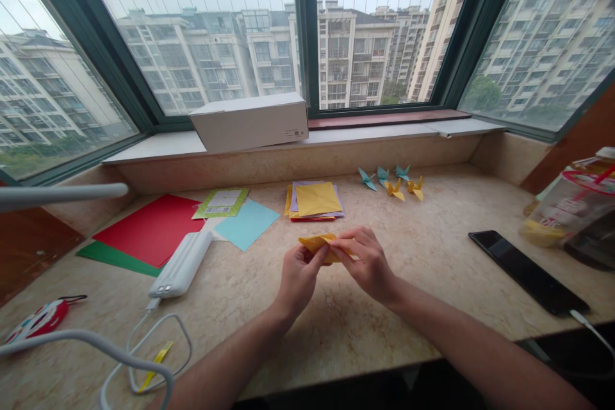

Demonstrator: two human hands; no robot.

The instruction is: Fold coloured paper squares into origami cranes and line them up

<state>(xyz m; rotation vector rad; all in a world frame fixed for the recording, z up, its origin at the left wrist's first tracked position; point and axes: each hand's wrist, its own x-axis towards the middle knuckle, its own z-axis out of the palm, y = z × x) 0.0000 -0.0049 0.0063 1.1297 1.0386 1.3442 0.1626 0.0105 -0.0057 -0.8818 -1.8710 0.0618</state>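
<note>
A yellow piece of folded origami paper (314,242) is held up over the counter between both hands. My left hand (300,272) grips its left side, thumb on top. The fingers of my right hand (368,262) pinch its right edge, and part of the paper is hidden behind them. Just beyond lies a stack of folded paper (317,198), yellow on top with purple and red edges below. Farther back to the right stand several small folded cranes, among them a blue crane (367,179) and a yellow crane (394,190).
Red sheets (154,230), a green sheet (127,259), a light blue sheet (247,224) and a white power bank (185,262) with a cable lie left. At right are a black phone (526,272) and a plastic cup (571,205). A white box (252,122) sits on the sill.
</note>
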